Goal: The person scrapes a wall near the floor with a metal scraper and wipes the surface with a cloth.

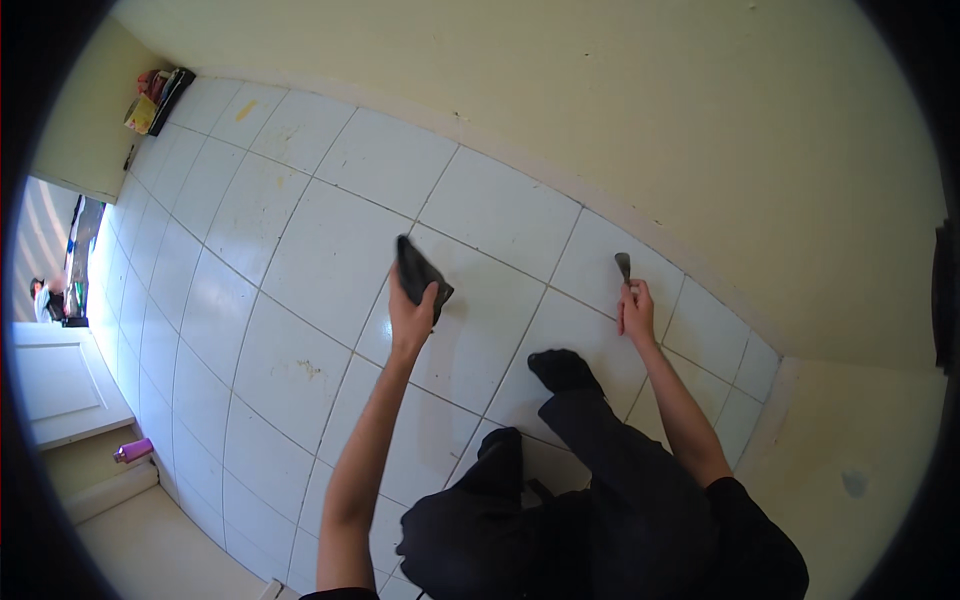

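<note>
Out over the floor tiles, my left hand (pixel 408 312) is closed around a dark, pointed, folded-looking piece, perhaps a black cloth (pixel 421 270). Its exact kind is hard to make out. To the right, nearer the wall, the fingers of my right hand (pixel 637 312) are wrapped round a small scraper (pixel 623 265). Its grey, flared blade points away from me, and the handle is hidden in the fist. Both hands are held apart, beyond my feet in black socks (pixel 564 371).
White floor tiles (pixel 330 225) carry yellowish stains (pixel 308 370) and small specks. A cream wall (pixel 640 120) runs along the far side and the right. Clutter (pixel 155 100) fills the far left corner. A purple bottle (pixel 133 450) lies by a white door (pixel 65 385). Another person (pixel 45 300) is beyond the doorway.
</note>
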Motion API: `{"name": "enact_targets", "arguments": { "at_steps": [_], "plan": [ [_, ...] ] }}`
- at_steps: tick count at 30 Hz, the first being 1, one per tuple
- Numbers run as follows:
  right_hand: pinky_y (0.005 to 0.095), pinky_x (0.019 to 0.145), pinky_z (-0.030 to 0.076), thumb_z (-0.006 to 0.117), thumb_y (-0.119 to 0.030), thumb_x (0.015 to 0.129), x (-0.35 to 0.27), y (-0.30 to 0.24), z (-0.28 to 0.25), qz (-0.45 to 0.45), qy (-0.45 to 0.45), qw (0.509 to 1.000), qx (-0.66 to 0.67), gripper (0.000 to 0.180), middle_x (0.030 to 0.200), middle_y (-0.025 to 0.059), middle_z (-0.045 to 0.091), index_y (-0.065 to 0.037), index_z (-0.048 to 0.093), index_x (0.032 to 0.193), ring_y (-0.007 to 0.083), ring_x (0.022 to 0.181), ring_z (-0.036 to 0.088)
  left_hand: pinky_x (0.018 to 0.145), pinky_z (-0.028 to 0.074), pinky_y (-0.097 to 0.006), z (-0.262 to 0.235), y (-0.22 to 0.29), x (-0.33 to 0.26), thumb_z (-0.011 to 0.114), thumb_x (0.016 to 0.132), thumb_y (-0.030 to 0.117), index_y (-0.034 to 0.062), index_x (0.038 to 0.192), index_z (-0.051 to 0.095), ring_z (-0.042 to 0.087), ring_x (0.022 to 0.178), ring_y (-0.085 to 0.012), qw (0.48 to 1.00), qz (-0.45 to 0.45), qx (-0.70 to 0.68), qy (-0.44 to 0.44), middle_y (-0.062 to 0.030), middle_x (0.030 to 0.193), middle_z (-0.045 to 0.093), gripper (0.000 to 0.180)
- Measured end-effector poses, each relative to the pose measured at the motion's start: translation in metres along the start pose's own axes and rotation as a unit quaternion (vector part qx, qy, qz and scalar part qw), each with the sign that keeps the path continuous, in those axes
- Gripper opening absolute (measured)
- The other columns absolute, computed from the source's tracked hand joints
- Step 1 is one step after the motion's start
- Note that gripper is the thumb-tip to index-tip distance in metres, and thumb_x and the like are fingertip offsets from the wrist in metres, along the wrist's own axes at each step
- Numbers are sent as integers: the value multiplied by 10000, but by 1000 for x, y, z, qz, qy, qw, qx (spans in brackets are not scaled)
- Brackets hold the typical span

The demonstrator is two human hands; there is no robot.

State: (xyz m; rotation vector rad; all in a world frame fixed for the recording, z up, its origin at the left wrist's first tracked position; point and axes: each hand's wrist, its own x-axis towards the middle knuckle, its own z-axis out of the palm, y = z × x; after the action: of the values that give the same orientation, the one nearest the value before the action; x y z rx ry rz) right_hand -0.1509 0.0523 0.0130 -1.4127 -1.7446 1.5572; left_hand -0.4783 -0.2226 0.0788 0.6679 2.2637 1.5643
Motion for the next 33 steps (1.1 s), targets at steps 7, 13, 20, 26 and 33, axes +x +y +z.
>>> {"name": "enact_targets", "arguments": {
  "at_steps": [7,13,20,26,33],
  "plan": [
    [293,422,347,562,-191,1035,2,36,16,-172,162,964,-120,224,577,24,546,15,543,1121,92,455,468,1152,341,-437,115,43,28,553,930,-19,-8,1582,106,401,1381,-414,985,18,30,-168,-303,1480,373,791],
    [289,479,369,551,-156,1032,-8,25,32,-177,141,965,-131,206,621,59,583,23,543,1133,111,517,504,1205,312,-443,195,17,-3,508,859,-29,141,1529,373,317,1480,-346,889,217,240,-323,-161,1611,306,705],
    [331,514,434,556,-111,1015,-7,36,24,-131,115,976,-131,176,700,117,640,20,547,1134,201,569,604,1211,304,-413,215,7,64,498,872,33,183,1402,577,355,1469,-314,922,183,282,-193,-130,1579,393,556],
    [289,499,408,564,-109,1013,-2,35,23,-168,123,968,-138,187,704,91,642,29,542,1139,138,559,563,1191,306,-515,21,-79,107,507,794,-116,151,1459,519,342,1442,-432,906,-52,393,151,-245,1522,418,717],
    [303,487,394,569,-103,1010,-12,26,31,-188,110,970,-110,210,690,90,628,31,537,1169,149,543,551,926,523,-472,-278,16,117,603,897,105,114,1355,527,667,996,-417,832,-179,519,-78,-220,1067,698,465]
  ]
}}
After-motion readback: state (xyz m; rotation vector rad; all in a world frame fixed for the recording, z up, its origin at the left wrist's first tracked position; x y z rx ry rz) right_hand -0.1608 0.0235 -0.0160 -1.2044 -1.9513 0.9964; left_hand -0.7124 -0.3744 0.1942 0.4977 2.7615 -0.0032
